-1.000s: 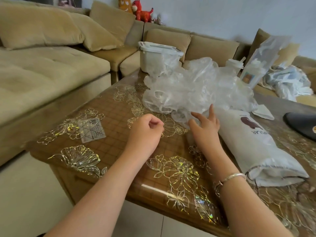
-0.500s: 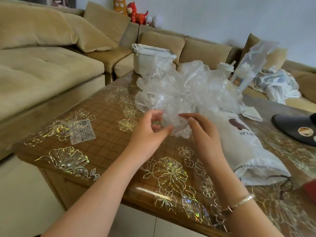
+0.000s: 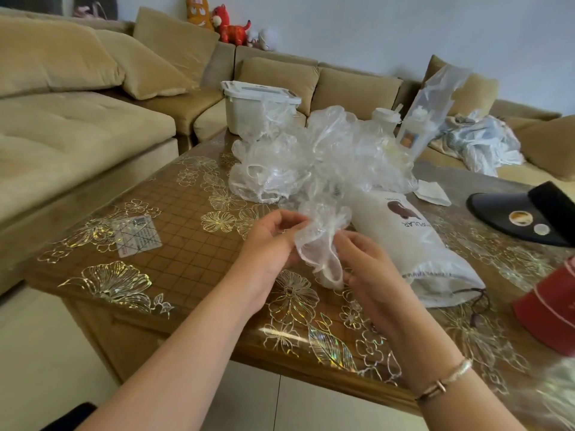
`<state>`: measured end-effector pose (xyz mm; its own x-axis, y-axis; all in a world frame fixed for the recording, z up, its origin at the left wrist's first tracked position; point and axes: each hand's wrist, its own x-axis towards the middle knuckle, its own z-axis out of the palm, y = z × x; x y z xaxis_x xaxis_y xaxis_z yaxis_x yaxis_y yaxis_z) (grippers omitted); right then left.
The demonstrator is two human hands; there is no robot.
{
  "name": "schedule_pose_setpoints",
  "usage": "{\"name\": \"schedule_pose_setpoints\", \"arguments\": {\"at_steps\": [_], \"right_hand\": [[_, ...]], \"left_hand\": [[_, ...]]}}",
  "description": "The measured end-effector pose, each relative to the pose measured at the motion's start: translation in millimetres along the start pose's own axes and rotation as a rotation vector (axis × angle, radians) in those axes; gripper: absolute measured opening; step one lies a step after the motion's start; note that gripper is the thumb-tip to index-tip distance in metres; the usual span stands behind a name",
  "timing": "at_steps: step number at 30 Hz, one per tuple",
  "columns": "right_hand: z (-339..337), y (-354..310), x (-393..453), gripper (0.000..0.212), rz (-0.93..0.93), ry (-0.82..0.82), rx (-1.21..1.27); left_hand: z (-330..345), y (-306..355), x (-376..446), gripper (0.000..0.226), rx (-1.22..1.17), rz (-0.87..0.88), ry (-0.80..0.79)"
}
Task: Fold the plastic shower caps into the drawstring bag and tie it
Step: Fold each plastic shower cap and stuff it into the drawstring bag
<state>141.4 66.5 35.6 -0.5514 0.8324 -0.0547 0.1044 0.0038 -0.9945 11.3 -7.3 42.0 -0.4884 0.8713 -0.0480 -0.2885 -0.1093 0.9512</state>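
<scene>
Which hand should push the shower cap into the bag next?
Probably the right hand: it holds the shower cap right beside the drawstring bag, whose mouth lies on its side. The left hand is farther away.

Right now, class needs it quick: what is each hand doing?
Left hand: fingers curled, pinching the shower cap.
Right hand: fingers curled, gripping the same shower cap from the other side.

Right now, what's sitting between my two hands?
In the head view, one crumpled clear shower cap hangs between the left hand and right hand, and both pinch it above the table.
</scene>
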Motion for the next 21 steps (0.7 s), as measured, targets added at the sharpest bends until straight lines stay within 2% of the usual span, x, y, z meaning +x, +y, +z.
{"name": "schedule_pose_setpoints", "arguments": {"at_steps": [2, 5, 7, 9, 12, 13, 15, 17, 19, 21], "right_hand": [[-0.4, 2.1, -2.0, 0.026, 0.016, -0.033, -0.034], [-0.5, 2.3, -3.2, 0.02, -0.002, 0.009, 0.02], [-3.1, 1.2, -1.8, 0.016, 0.024, 0.082, 0.157], [-7.6, -0.7, -0.9, 0.025, 0.048, 0.14, 0.345], [-13.7, -2.8, -1.8, 0.041, 0.045, 0.18, 0.58], [-16.0, -2.0, -1.2, 0.039, 0.044, 0.187, 0.61], [-17.5, -2.3, -0.6, 0.032, 0.033, 0.204, 0.578], [-17.5, -2.3, 0.9, 0.028, 0.029, 0.202, 0.491], [-14.9, -4.5, 2.1, 0.029, -0.001, 0.142, 0.366], [-13.3, -6.5, 2.9, 0.021, -0.022, 0.042, 0.234]], "left_hand": [[3.0, -0.2, -2.6, 0.007, 0.009, 0.001, 0.021], [1.6, -1.4, -2.1, 0.012, 0.0, -0.056, 0.087], [-3.2, -1.8, -0.1, 0.013, -0.041, -0.102, 0.173], [-8.6, -1.6, 2.1, 0.01, -0.046, -0.107, 0.265], [-14.2, -2.7, 4.2, 0.005, 0.205, -0.019, 0.331], [-15.3, -3.4, 4.5, 0.006, 0.302, 0.015, 0.323], [-16.9, -5.7, 4.8, 0.009, 0.447, 0.038, 0.284], [-19.7, -7.2, 5.7, 0.01, 0.481, 0.021, 0.273], [-22.6, -4.0, 4.9, 0.013, 0.384, 0.01, 0.265], [-23.4, 4.0, 4.0, 0.037, 0.246, -0.062, 0.158]]}}
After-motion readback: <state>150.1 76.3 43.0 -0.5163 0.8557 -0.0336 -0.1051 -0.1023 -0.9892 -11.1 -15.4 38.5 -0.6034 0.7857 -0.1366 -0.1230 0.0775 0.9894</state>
